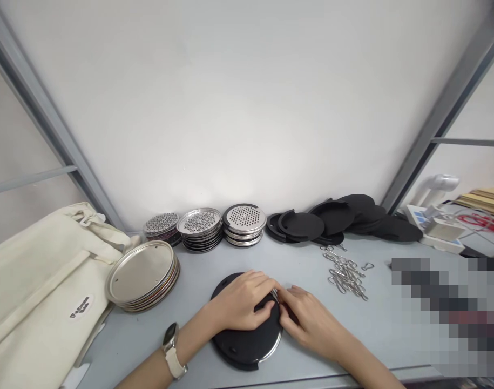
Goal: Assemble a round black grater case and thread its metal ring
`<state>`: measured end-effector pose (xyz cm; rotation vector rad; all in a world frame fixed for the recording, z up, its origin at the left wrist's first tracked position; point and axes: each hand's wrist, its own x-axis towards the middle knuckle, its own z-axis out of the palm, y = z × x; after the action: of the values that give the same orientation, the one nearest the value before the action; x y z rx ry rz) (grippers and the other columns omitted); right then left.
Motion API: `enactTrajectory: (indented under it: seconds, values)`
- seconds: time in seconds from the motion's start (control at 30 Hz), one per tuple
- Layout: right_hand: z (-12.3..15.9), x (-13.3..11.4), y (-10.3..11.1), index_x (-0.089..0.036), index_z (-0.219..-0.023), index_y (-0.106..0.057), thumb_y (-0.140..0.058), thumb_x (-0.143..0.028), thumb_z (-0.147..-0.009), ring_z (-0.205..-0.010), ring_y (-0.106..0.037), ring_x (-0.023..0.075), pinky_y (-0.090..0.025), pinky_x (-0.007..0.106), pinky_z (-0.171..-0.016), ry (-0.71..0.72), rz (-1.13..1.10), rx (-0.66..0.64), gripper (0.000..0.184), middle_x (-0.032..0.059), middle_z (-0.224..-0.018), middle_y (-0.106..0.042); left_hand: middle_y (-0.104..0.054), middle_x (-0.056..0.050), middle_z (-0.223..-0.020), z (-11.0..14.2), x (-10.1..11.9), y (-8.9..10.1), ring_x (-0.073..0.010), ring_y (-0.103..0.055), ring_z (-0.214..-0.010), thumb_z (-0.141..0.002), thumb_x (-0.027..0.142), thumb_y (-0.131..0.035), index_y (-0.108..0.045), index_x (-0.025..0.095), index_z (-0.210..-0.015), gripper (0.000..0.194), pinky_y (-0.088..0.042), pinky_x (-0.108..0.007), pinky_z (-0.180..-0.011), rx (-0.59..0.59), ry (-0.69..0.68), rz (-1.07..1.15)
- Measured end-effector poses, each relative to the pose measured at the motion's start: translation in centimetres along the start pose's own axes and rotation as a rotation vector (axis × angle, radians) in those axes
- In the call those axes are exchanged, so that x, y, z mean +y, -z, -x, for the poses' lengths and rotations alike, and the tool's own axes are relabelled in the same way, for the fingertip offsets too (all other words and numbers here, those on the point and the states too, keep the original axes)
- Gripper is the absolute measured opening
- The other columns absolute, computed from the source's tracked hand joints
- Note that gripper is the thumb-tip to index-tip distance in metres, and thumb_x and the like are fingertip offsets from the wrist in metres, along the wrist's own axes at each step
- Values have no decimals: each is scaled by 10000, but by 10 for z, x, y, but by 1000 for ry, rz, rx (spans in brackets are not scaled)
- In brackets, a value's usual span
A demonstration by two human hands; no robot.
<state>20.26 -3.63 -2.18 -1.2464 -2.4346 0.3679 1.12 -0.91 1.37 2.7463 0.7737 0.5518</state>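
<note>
Black round disc [255, 343] lies flat on the gray table [149, 346] near its front edge, with a bit of shiny metal rim showing at its right side. The left hand [244, 302] is spread on top of it with the thumb bent in, and the right hand [307, 319] touches its right edge with bent fingers close together, but I cannot tell if they pinch something small. Behind are round metal graters [244, 219], more black discs [301, 226] and a pile of metal clips [346, 275].
</note>
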Motion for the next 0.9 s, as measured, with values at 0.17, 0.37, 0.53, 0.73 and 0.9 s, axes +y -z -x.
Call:
enactTrajectory:
  seconds: [0.17, 0.37, 0.53, 0.73, 0.9]
  values:
    - [-2, 3, -1, -183, -877, -502, -377, -161, -885, -664, -515, 172, -359, 276, -606, -7, 1, -12, 127, 24, -709, -552, -602, -58, -952, 0, 0, -1, -194, -545, -903, -838, 136, -477, -491, 165, -1082, 245, -416, -319, -848, 0, -2, -11]
    - [-3, 4, -2, -180, -863, -505, -374, -175, -897, -666, -519, 175, -358, 277, -603, -30, 3, -25, 135, 28, -713, -557, -601, -62, -946, 1, -1, -1, -192, -535, -890, -841, 140, -477, -494, 157, -1068, 229, -419, -312, -835, 6, -23, -32]
    - [-2, 6, -4, -192, -785, -470, -375, -193, -904, -652, -506, 166, -341, 272, -596, -22, 16, -12, 152, 19, -691, -542, -594, -62, -921, 1, -1, -2, -192, -536, -871, -848, 147, -464, -495, 159, -1054, 209, -425, -310, -810, 18, -29, -50]
    - [-2, 6, -4, -192, -735, -464, -387, -217, -906, -616, -491, 151, -324, 262, -578, -32, 27, -9, 189, 13, -667, -527, -593, -67, -909, 1, -2, -3, -194, -537, -862, -853, 150, -453, -500, 152, -1028, 181, -428, -311, -800, 21, -55, -72]
    - [-3, 4, -4, -191, -686, -470, -380, -234, -917, -577, -475, 140, -298, 256, -555, -56, 62, 10, 252, 4, -620, -507, -595, -74, -916, 1, -3, -4, -201, -542, -872, -857, 149, -448, -502, 150, -1030, 181, -427, -315, -800, 26, -61, -75]
